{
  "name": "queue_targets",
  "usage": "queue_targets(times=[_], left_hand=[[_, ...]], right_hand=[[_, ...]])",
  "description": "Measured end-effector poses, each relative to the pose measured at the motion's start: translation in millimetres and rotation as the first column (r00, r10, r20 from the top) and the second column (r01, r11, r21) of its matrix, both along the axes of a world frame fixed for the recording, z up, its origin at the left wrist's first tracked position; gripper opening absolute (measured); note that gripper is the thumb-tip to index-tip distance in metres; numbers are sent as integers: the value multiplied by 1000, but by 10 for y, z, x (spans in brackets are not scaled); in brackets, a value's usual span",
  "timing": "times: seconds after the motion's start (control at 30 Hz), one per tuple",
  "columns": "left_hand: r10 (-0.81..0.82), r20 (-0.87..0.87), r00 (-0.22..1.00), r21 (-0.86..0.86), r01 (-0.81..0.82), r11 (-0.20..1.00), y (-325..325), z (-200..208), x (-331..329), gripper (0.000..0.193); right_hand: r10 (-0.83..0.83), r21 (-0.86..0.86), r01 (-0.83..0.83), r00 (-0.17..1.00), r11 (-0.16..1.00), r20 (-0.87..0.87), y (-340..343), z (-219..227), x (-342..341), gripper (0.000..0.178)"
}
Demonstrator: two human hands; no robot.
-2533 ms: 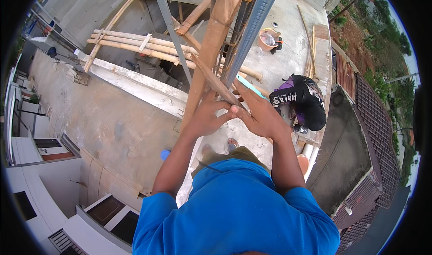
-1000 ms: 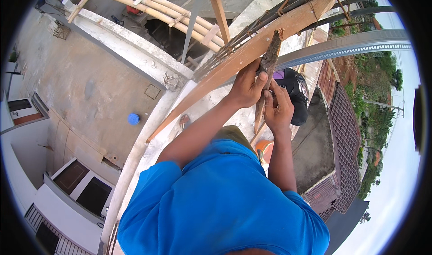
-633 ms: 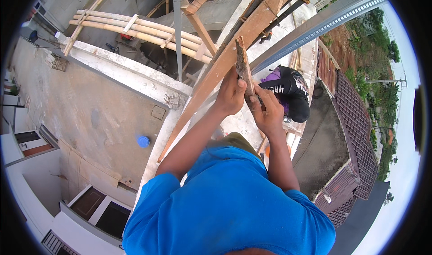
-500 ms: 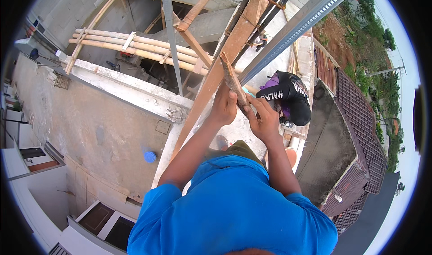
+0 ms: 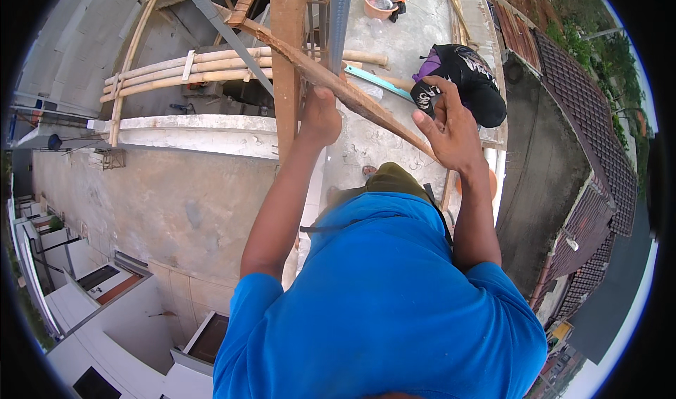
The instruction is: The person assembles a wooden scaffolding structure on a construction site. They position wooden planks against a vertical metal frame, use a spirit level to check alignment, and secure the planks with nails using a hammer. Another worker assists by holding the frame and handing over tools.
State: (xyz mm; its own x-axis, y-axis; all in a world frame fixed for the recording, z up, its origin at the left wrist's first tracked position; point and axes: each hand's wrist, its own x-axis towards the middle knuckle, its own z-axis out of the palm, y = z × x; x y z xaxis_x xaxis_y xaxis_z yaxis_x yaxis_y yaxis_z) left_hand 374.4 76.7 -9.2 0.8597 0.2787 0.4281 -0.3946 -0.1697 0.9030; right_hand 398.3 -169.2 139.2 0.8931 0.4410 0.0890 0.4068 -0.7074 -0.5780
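Observation:
A long, rough-edged wooden strip (image 5: 377, 110) slants across in front of me, its near right end by my right wrist. My left hand (image 5: 322, 121) is closed on it from below, thumb up and the other fingers mostly hidden. Close to the strip's near end, my right hand (image 5: 454, 131) is raised with fingers bent and apart, nothing in them. Behind the strip stands an upright wooden plank (image 5: 287, 68), just beyond my left hand. A perforated metal post (image 5: 338, 19) rises beside the plank.
Right of me a person (image 5: 461, 82) in black bends low beside a turquoise bar (image 5: 380, 82). An orange basin (image 5: 380, 6) stands farther off. Bamboo poles (image 5: 204, 67) span an opening at left. The concrete ledge (image 5: 204, 135) drops to a lower floor (image 5: 162, 195); tiled roofs (image 5: 570, 82) lie right.
The strip has swung from pointing away from me to slanting across the view. My right hand has let go of it and opened. My view has turned, and the basin has come into sight.

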Motion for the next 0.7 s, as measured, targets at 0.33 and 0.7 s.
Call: queue_targets(times=[0.33,0.7], left_hand=[[-30,-18,999,-94,28,995,14,49,33,95],[-187,20,982,-144,188,972,67,112,35,98]], right_hand=[[-171,154,170,985,973,-10,-157,-283,149,32],[33,234,-35,999,972,13,190,-393,219,27]])
